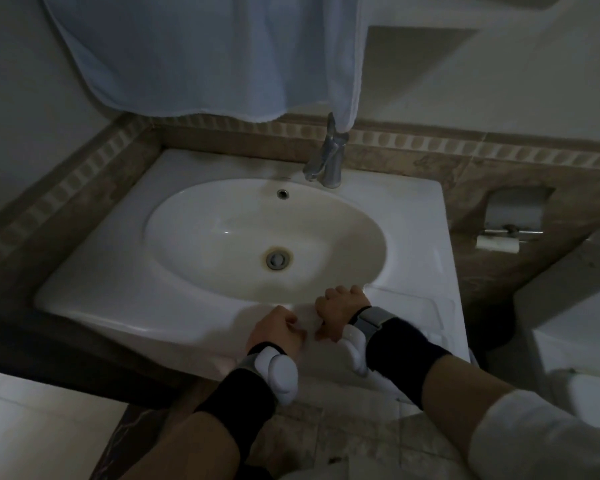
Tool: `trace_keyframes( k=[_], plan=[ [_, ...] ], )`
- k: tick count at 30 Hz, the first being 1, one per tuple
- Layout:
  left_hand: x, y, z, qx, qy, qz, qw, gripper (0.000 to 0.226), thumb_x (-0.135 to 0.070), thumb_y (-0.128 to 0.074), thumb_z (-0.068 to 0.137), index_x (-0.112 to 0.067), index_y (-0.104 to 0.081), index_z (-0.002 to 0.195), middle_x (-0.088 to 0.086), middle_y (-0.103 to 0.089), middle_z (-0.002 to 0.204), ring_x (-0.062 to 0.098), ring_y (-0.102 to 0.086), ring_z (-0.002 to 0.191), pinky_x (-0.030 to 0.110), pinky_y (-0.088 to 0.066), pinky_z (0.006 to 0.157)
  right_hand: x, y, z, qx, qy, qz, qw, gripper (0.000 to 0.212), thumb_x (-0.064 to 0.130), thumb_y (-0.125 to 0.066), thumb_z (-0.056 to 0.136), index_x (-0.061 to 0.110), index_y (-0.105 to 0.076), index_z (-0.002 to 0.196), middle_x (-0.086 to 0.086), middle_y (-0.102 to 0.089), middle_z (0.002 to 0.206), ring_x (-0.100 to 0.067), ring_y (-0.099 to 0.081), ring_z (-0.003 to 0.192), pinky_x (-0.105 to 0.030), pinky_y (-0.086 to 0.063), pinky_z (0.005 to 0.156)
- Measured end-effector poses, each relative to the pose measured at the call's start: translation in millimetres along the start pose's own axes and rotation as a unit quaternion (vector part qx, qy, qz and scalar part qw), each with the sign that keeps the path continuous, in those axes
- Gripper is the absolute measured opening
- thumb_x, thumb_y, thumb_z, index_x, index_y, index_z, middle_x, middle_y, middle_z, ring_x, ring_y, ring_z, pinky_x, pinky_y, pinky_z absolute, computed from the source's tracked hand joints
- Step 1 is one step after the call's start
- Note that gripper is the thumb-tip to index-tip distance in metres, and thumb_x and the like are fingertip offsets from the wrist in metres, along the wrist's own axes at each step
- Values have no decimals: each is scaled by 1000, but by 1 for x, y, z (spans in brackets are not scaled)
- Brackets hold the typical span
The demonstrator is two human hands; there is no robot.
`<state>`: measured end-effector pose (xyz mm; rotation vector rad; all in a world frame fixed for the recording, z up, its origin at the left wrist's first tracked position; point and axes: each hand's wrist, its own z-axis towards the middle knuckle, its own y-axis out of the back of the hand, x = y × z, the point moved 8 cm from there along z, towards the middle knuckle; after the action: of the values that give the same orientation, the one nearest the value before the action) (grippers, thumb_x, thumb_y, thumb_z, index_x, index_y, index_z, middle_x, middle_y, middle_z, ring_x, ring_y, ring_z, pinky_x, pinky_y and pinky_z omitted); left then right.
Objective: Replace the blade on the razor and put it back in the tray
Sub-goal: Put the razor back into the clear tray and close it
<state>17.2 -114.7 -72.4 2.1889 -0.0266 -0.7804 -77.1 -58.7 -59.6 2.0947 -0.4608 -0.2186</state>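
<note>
My left hand (277,330) and my right hand (341,308) are close together over the front rim of the white sink (125,306). Both have their fingers curled in, and the fingertips point toward each other across a small gap. The light is dim, so I cannot tell whether either hand holds anything. No razor or blade shows clearly. Both wrists carry dark bands with white devices on them.
A chrome tap (326,161) stands behind the basin, whose drain (277,259) lies in its middle. A pale blue towel (201,53) hangs above. The sink has a moulded shallow recess (416,306) at the front right. A toilet-paper holder (510,220) is set in the right wall.
</note>
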Motion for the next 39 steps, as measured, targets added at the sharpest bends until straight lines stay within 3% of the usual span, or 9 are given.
trace_keyframes(
  k=[10, 13, 20, 27, 30, 32, 34, 37, 39],
  plan=[
    [1, 4, 3, 25, 1, -66, 997, 31, -25, -62, 81, -8, -66, 107, 15, -67, 116, 30, -61, 107, 34, -47, 97, 2, 3, 1, 39, 29, -1, 999, 49, 42, -54, 85, 13, -48, 124, -14, -47, 132, -31, -40, 124, -42, -28, 103],
    [6, 3, 5, 19, 22, -153, 988, 31, -18, -65, 80, -3, -65, 106, 20, -69, 107, 32, -67, 91, 36, -54, 86, 3, 4, 0, 43, 35, -1, 998, 47, 43, -51, 87, 13, -49, 123, -15, -47, 131, -32, -40, 123, -41, -29, 103],
    [19, -1, 4, 30, 91, -338, 936, 11, 0, -61, 80, 0, -66, 90, 5, -60, 44, 24, -52, 56, 33, -46, 64, 3, 0, 4, 31, 38, 12, 999, 50, 43, -56, 85, 10, -51, 123, -16, -48, 131, -32, -42, 123, -40, -32, 101],
    [20, 4, 4, -4, 65, -351, 934, 32, -3, -61, 82, 5, -58, 113, 7, -59, 68, 15, -48, 53, 16, -45, 45, 3, -2, 4, 23, 18, 42, 999, 45, 38, -54, 87, 5, -54, 119, -17, -51, 129, -33, -45, 121, -39, -36, 100],
    [20, 9, 2, -18, 62, -343, 937, 26, -2, -65, 79, 6, -58, 103, 14, -58, 71, 15, -52, 49, 16, -44, 44, -1, 10, -3, 11, -6, 118, 993, 41, 34, -52, 89, 3, -58, 115, -18, -56, 125, -33, -52, 115, -36, -43, 93],
    [16, 10, 1, -2, 57, -346, 936, 7, -1, -65, 79, -4, -58, 78, 12, -58, 67, 9, -56, 40, 17, -44, 42, -9, 27, -11, -37, -20, 214, 976, 34, 30, -55, 88, 2, -63, 105, -17, -63, 116, -29, -58, 104, -32, -46, 84],
    [12, 9, 2, 19, 48, -351, 935, 19, -3, -66, 78, -12, -55, 66, 7, -58, 63, 5, -57, 39, 15, -45, 40, -22, 43, -21, -100, -32, 339, 935, 16, 22, -61, 85, 8, -67, 81, -15, -65, 97, -23, -56, 87, -27, -43, 70],
    [-3, 8, -5, 41, 19, -361, 932, 8, -1, -66, 78, -5, -63, 85, 5, -60, 66, 8, -58, 48, 10, -46, 41, -36, 51, -32, -163, -24, 469, 868, 33, 12, -68, 79, 23, -50, 54, 0, -57, 66, -13, -50, 64, -22, -39, 59],
    [-13, 4, -7, 63, -9, -359, 931, 28, 0, -66, 77, -1, -62, 106, 3, -60, 71, 12, -54, 57, 7, -46, 42, -37, 48, -35, -159, -11, 496, 854, 33, 10, -70, 77, 23, -50, 54, 5, -53, 61, -11, -49, 61, -22, -41, 62]
  ],
)
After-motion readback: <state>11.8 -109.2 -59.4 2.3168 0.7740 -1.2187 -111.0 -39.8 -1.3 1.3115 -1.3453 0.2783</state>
